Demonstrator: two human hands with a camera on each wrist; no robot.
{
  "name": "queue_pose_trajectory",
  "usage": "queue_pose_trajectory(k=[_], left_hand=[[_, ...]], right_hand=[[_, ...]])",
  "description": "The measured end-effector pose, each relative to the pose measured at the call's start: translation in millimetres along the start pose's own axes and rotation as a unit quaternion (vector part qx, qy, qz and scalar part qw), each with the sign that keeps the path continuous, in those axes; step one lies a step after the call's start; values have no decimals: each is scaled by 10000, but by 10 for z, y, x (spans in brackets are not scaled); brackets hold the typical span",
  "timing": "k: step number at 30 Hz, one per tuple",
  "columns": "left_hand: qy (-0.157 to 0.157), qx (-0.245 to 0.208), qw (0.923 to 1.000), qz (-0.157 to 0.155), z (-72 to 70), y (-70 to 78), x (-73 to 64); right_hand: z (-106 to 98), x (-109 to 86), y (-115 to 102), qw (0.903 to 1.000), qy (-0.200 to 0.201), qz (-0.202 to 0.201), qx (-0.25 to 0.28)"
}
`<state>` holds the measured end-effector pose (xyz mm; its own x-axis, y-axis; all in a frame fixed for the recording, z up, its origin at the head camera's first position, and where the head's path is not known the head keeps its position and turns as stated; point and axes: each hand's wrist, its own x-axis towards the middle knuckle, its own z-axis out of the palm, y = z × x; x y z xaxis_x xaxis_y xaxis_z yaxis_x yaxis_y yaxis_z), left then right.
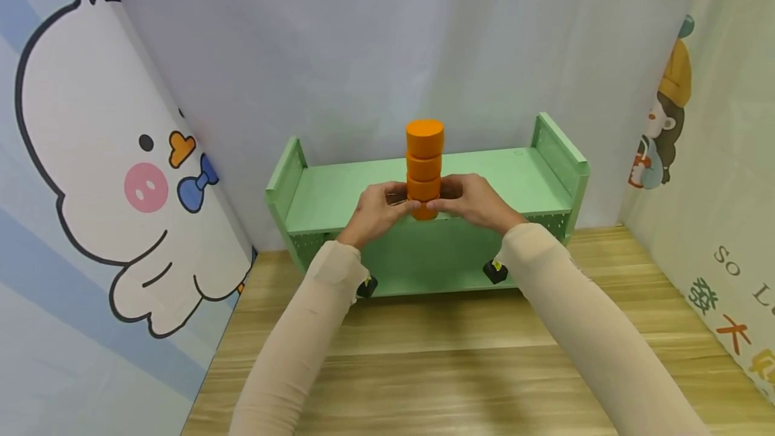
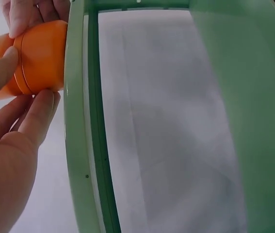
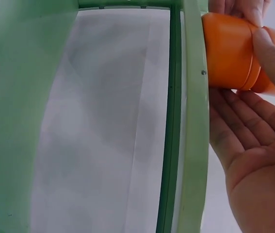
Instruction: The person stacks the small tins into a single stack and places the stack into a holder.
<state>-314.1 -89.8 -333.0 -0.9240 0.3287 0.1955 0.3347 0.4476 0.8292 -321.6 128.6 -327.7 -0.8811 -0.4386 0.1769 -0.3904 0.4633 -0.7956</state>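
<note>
A tall stack of orange cylinders [image 1: 425,168] stands upright at the front edge of the green shelf's [image 1: 333,197] top board. My left hand [image 1: 378,212] grips the lower part of the stack from the left, thumb at the front and fingers around the side. From the right, my right hand [image 1: 475,202] holds the same lower part, its thumb close to the left one. In the left wrist view a seam rings the orange cylinder [image 2: 42,58], with its base right at the shelf edge. The right wrist view shows the right palm [image 3: 258,174] turned toward the cylinder.
Raised side panels [image 1: 560,160] close the shelf's ends. Two small black objects with yellow marks, one of them this black piece [image 1: 495,272], sit by its lower front. The shelf stands on a wood-grain surface [image 1: 418,369], with printed curtains [image 1: 79,153] at the sides.
</note>
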Motion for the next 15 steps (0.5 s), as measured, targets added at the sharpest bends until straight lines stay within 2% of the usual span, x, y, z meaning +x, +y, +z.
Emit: queue_pose_trajectory(k=[15], left_hand=[[373, 168, 9989, -238, 38, 31, 72]], right_hand=[[30, 102, -32, 9986, 309, 179, -399]])
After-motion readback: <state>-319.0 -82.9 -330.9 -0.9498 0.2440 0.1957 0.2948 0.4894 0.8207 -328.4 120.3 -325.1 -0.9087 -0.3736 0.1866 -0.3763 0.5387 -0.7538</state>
